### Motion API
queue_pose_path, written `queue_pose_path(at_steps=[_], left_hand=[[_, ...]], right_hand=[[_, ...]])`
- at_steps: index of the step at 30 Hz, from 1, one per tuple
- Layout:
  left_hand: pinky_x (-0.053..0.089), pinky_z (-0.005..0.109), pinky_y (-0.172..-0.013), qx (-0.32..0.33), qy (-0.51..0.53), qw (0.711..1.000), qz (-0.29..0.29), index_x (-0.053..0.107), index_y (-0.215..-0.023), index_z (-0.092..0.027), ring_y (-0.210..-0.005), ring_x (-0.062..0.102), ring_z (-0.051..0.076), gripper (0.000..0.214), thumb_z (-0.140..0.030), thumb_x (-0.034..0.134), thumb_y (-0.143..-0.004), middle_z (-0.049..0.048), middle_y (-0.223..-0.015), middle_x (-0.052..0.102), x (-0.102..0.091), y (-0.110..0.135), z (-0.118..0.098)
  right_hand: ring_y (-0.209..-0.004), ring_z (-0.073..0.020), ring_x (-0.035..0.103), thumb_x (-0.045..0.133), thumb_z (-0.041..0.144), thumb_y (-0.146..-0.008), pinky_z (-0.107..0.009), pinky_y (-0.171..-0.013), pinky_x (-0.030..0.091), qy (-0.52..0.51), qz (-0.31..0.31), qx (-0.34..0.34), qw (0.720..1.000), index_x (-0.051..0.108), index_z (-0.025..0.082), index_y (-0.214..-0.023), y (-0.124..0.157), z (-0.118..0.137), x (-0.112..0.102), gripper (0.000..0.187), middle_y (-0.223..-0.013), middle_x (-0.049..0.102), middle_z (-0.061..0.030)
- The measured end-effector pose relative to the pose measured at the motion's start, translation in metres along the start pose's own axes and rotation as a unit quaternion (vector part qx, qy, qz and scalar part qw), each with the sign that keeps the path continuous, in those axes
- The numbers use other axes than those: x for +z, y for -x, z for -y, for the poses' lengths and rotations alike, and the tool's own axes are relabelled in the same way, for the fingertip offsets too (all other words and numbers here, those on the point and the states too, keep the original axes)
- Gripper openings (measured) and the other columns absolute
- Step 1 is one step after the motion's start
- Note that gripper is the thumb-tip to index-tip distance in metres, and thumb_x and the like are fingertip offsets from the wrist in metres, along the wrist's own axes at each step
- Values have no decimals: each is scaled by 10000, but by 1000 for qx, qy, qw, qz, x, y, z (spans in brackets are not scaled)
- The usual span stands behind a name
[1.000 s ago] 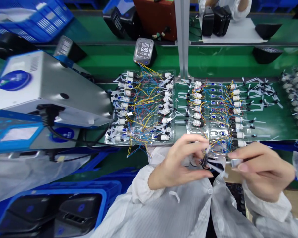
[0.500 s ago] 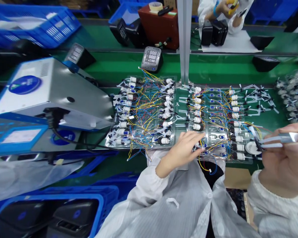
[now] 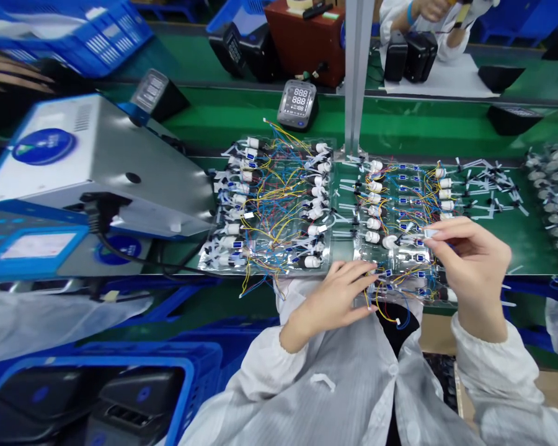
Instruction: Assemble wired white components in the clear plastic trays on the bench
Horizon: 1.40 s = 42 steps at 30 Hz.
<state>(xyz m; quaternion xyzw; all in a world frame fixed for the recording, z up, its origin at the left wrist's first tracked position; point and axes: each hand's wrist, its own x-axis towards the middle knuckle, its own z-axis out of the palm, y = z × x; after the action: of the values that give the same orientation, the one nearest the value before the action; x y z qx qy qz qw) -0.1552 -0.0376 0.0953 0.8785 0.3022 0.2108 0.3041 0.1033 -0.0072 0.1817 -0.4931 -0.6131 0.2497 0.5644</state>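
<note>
My left hand [image 3: 332, 300] lies palm down at the front edge of a clear plastic tray [image 3: 367, 253], its fingers stretched out and apart beside thin coloured wires [image 3: 390, 313]. My right hand [image 3: 477, 266] is over the tray's right half, with thumb and forefinger pinched on a small pale piece of tubing [image 3: 428, 233]. Just left of those fingertips a small white cylindrical part [image 3: 390, 241] lies over the tray; whether it joins the tubing is hard to tell. Rows of white cylinders [image 3: 372, 237] and small blue parts [image 3: 420, 274] with wires fill the tray.
A second wired tray [image 3: 272, 248] lies to the left, beside a silver machine [image 3: 153, 179]. Behind stand a digital display unit [image 3: 297, 105] and a metal post [image 3: 356, 80]. Loose white tubes [image 3: 493, 179] lie at right. A co-worker's hands [image 3: 432, 9] show across the bench.
My right hand has swung left from the far right to over the tray, bringing pale tubing with it. My left hand has shifted slightly left and down, fingers more spread. The view has shifted slightly.
</note>
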Motion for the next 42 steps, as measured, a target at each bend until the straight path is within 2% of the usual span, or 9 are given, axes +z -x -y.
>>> queue_pose_path(at_steps=[10, 16, 19, 24, 29, 33, 35, 39, 42], left_hand=[[478, 554, -1058, 16, -16, 1000, -17, 665, -1347, -208, -1428, 542, 381, 438, -452, 694, -985, 161, -1511, 627, 0, 4, -2], [467, 538, -1060, 1, 2, 1000, -22, 683, -1349, -214, -1391, 577, 393, 495, -507, 735, -953, 137, -1490, 662, -8, 8, 0], [464, 524, -1052, 0, 33, 998, -61, 688, -1332, -218, -1321, 636, 363, 484, -525, 727, -960, 131, -1401, 723, -12, 9, 3], [497, 467, -1030, -73, 16, 980, -182, 695, -1313, -242, -1184, 701, 264, 279, -256, 583, -1058, 100, -1275, 766, -14, 0, 10], [497, 489, -1061, -88, -19, 987, -136, 646, -1420, -223, -1275, 633, 281, 368, -283, 601, -1059, 110, -1371, 734, -9, -18, 12], [465, 498, -1012, -85, -55, 992, -79, 735, -1263, -225, -1278, 620, 285, 266, -280, 538, -1092, 81, -1320, 768, -7, -23, 9], [461, 486, -1001, -97, -60, 988, -102, 751, -1209, -226, -1242, 639, 279, 245, -306, 556, -1085, 86, -1282, 777, -10, -21, 10], [456, 469, -1034, -180, -99, 956, -211, 709, -1278, -216, -1242, 634, 277, 276, -311, 540, -1081, 113, -1318, 737, -22, -17, 19], [414, 497, -1071, -220, -147, 945, -194, 634, -1400, -220, -1352, 571, 311, 351, -314, 545, -1074, 124, -1452, 673, -29, -20, 25]], right_hand=[[-931, -212, 742, 741, 213, -951, -366, -784, 581, 56, 165, -3, 985, 745, 253, -925, 15, -28, 40, 48, -987, 785, -34], [-744, -175, 649, 700, 227, -976, -319, -672, 510, 145, 243, 15, 959, 719, 244, -969, 30, -50, 35, 27, -939, 746, -26], [-780, -192, 659, 668, 216, -991, -345, -743, 535, 195, 275, 7, 941, 711, 237, -1036, 37, -61, 29, 65, -958, 741, -37], [-962, -260, 694, 617, 221, -1027, -442, -882, 568, 241, 279, -39, 929, 711, 228, -1098, 42, -74, 27, 117, -1035, 763, -78], [-1001, -270, 682, 592, 199, -1033, -479, -943, 578, 248, 297, -75, 919, 721, 236, -1061, 40, -78, 21, 138, -1046, 762, -73], [-1045, -258, 710, 587, 216, -1033, -445, -936, 604, 236, 309, -55, 920, 744, 243, -1065, 43, -76, 11, 163, -1144, 731, -87], [-1051, -255, 720, 595, 239, -1035, -443, -939, 611, 225, 300, -39, 926, 745, 256, -1124, 45, -72, 6, 175, -1158, 723, -88], [-1093, -270, 713, 646, 277, -1021, -478, -983, 599, 212, 249, -26, 945, 712, 263, -1179, 46, -64, -1, 171, -1148, 724, -85], [-1097, -268, 704, 658, 253, -1010, -477, -996, 592, 203, 223, -37, 953, 694, 259, -1159, 44, -65, 1, 154, -1129, 723, -78]])
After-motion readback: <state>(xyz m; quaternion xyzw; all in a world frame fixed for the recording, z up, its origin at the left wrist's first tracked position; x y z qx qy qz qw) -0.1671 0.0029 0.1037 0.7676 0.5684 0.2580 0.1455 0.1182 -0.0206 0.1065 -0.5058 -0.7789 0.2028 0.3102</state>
